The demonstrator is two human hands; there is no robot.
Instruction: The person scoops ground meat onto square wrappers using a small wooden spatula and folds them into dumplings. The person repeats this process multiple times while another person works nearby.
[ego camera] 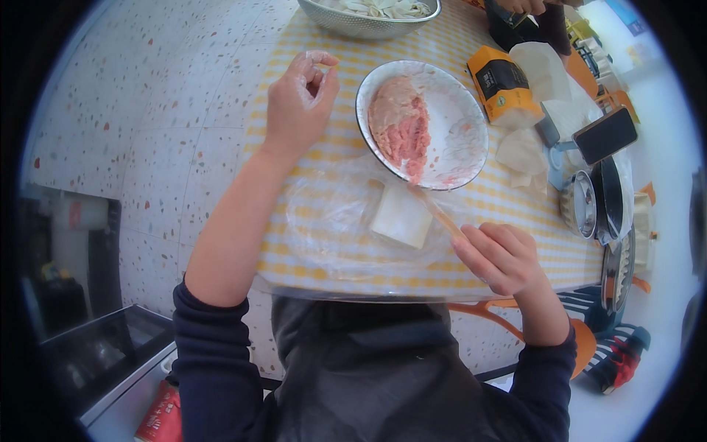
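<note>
My right hand [500,257] holds a wooden stick or spatula [439,215], whose far end is at the near rim of a white enamel bowl [458,127]. Raw minced meat [403,130] fills the bowl's left side. My left hand [304,91] is raised left of the bowl with curled fingers, white powder on them; whether something small is between them is not clear. A stack of pale square dough wrappers [402,214] lies on clear plastic film [326,221] just below the bowl.
A metal colander [375,25] with pale wrapped pieces stands at the back. To the right are an orange tissue pack [504,88], a phone on a stand [605,135] and metal tins [579,204]. Another person's hands [522,5] are at the top right. An orange chair [585,345] stands beyond the table edge.
</note>
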